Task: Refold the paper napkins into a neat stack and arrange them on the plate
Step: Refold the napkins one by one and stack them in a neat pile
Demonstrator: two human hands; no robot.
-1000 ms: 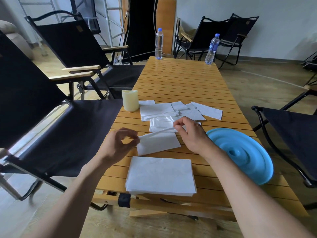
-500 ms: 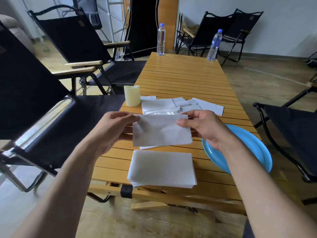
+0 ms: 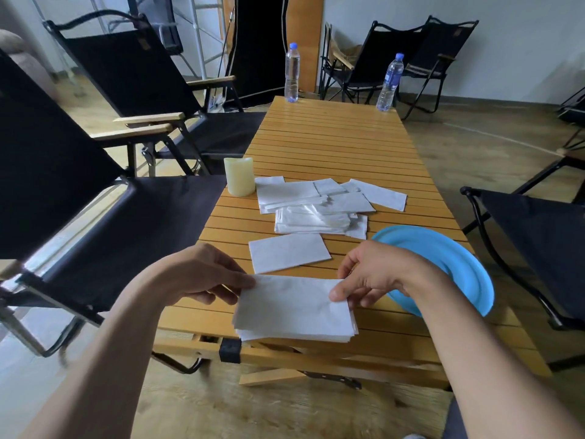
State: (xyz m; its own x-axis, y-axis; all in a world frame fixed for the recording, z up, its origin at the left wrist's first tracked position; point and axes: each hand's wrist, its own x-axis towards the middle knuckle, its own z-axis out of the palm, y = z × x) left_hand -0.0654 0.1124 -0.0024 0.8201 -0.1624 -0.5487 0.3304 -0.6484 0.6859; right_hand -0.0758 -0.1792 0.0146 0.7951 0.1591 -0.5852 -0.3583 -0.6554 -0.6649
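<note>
At the near edge of the slatted wooden table [image 3: 332, 137] the person had both hands on a white folded napkin [image 3: 294, 304] that lay over the stack [image 3: 300, 334] of refolded ones. The left hand [image 3: 196, 277] pinched the napkin's far left corner, thumb against curled fingers. The right hand [image 3: 376, 274] pinched the right edge, with the thumb on top of the paper and the fingers bent down behind it. From where I stood I could not tell if the napkin lay flat on the stack or was held a shade above it. The stack itself reached right to the table's near edge, its layers showing at the near side. Just beyond the hands a single napkin [image 3: 288, 256] lay flat on the slats, apart from the stack. Farther off, about the middle of the table, a loose heap [image 3: 316, 204] of unsorted napkins sprawled, the sheets overlapping at odd angles. The blue plate [image 3: 443, 261] sat to the right, at the table's right edge and partly past it, with the right forearm crossing its near rim. A pale candle [image 3: 239, 176] stood just left of the heap. A water bottle [image 3: 292, 72] stood at the far left corner and a second bottle [image 3: 390, 82] at the far right. Black folding chairs [image 3: 126, 223] flanked the table.
</note>
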